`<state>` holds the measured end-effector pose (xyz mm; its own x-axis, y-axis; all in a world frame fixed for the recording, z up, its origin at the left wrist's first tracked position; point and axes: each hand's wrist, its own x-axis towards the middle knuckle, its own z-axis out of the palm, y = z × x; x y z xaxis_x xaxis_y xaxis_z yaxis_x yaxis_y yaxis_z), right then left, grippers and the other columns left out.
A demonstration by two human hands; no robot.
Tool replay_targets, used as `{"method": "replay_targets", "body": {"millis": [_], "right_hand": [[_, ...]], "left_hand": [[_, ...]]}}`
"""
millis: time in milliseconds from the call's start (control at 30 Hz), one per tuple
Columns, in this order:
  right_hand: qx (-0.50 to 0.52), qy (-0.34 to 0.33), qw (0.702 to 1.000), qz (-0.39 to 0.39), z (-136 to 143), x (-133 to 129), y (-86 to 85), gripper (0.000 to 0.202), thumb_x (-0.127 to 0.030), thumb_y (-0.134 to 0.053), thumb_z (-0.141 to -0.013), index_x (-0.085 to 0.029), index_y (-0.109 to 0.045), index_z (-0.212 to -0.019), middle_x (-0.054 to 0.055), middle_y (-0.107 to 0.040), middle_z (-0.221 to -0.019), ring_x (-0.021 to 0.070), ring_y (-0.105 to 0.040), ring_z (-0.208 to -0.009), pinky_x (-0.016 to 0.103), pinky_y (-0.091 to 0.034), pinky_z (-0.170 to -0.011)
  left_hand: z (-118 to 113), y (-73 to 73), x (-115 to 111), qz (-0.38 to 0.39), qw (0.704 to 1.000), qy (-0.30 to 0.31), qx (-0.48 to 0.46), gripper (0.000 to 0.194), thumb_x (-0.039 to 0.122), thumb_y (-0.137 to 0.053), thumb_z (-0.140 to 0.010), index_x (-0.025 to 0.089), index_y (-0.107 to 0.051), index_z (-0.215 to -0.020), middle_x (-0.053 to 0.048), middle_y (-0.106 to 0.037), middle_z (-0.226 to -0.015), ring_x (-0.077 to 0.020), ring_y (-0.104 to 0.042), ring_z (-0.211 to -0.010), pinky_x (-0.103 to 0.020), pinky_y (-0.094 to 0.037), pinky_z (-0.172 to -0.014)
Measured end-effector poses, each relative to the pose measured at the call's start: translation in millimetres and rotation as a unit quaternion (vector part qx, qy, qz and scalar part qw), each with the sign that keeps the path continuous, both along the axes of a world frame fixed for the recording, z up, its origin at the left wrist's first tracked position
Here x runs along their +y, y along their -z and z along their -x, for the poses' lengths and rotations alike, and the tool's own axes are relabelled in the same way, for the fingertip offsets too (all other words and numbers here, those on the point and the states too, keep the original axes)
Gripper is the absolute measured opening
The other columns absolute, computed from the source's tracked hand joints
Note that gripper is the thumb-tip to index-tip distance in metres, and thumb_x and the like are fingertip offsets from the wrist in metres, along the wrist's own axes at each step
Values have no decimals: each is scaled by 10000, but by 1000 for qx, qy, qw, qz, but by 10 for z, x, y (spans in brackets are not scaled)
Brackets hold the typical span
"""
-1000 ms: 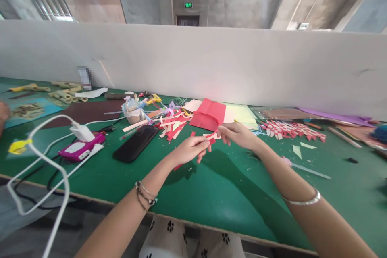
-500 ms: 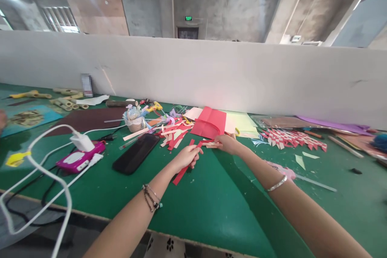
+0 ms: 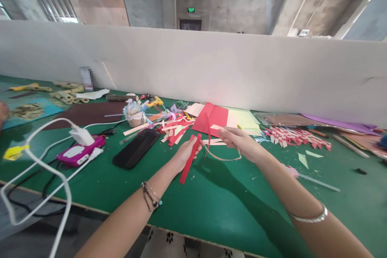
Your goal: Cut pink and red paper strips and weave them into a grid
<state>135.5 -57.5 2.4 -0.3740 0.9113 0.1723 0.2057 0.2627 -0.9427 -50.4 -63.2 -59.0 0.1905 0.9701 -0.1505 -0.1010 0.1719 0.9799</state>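
My left hand (image 3: 186, 154) is closed on red paper strips (image 3: 188, 169) that slant down toward the table's front. My right hand (image 3: 237, 139), to its right and slightly higher, pinches a pale paper strip (image 3: 222, 159) that curves down between the hands. A thin red strip also curls up between them. Behind the hands lie red sheets (image 3: 217, 117) beside pale yellow sheets (image 3: 244, 117). A loose heap of red and pale strips (image 3: 177, 129) is left of the red sheets.
On the green table (image 3: 217, 217) are a black phone (image 3: 136, 149), a magenta power strip (image 3: 80, 155) with white cables, a cup of ribbons (image 3: 135, 117), woven red-and-white pieces (image 3: 298, 137) and bamboo pieces (image 3: 65, 96). Another person's hand (image 3: 3, 115) shows at the far left.
My right hand has moved right from beside my left hand, with the pale strip now curving between them. The red strips in my left hand have turned more upright. The view has shifted slightly.
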Motion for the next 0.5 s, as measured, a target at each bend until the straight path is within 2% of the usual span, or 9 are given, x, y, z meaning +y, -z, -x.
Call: {"method": "replay_targets", "body": {"millis": [100, 267, 400, 500], "right_hand": [[104, -33, 991, 72, -29, -75, 98, 383, -495, -469, -797, -187, -408, -578, -58, -261, -543, 73, -227, -463, 216, -205, -423], [259, 25, 955, 145, 34, -134, 249, 196, -389, -496, -787, -197, -500, -745, -67, -316, -523, 71, -231, -431, 211, -227, -421], [371, 90, 899, 214, 130, -129, 402, 127, -271, -554, -728, -200, -485, -808, -69, -375, -559, 55, -263, -424, 187, -253, -409], [437, 122, 860, 233, 169, -118, 460, 133, -232, -580, -714, -200, -471, -783, -66, -387, -584, 50, -288, -433, 183, -295, -416]], "left_hand": [[-5, -3, -6, 19, 1000, -3, -5, 385, 533, -505, -725, 154, -568, -755, 24, -461, -661, -57, -381, -494, -168, -288, -440], [-37, -26, -37, 50, 998, 24, -6, 330, 480, -559, -718, 159, -604, -782, 34, -462, -613, -57, -378, -467, -185, -286, -439], [-58, -80, -101, 21, 993, 114, 2, 310, 432, -554, -743, 171, -630, -890, 26, -501, -655, -53, -366, -466, -192, -299, -457], [-53, -128, -156, -56, 975, 204, 74, 291, 423, -532, -774, 196, -663, -900, -12, -581, -831, -62, -429, -519, -199, -330, -487]]}}
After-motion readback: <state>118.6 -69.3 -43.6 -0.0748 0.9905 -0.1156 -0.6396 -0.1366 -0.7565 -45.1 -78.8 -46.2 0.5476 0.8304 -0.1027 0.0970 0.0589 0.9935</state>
